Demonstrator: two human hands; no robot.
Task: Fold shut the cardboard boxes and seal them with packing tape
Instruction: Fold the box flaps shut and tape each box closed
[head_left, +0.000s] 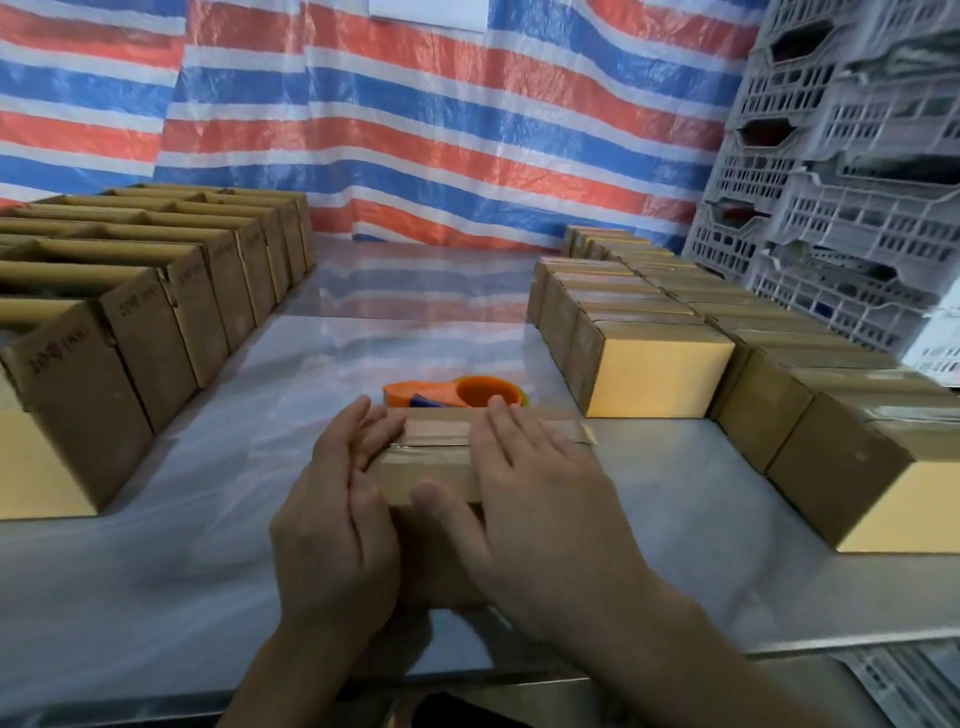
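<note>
1. A person's two bare hands lie flat on a small cardboard box (431, 467) at the near middle of a glossy, plastic-covered table (208, 545), its flaps folded shut
2. A strip of clear packing tape (436, 434) runs left to right along the top seam of the box, and its right end pokes out past the box's right edge
3. The left hand (332, 519) rests on the left end of the box, fingers straight and close together, pointing away from the person; it grips nothing
4. The right hand (540, 499) covers the right part of the lid and of the tape, fingers straight and slightly spread, thumb stretched out to the left along the near edge; it presses down and grips nothing
5. An orange tape dispenser (467, 392) lies on the table just behind the box, partly hidden by it
6. A row of open boxes (130, 353) with flaps upright lines the left side of the table, with printed marks on their sides too blurred to read
7. Rows of closed, taped boxes (654, 374) stand packed together on the right side, well apart from the hands
8. A red, white and blue striped tarpaulin (415, 130) hangs behind the table, and grey slotted plastic crates (857, 182) are stacked at the far right
</note>
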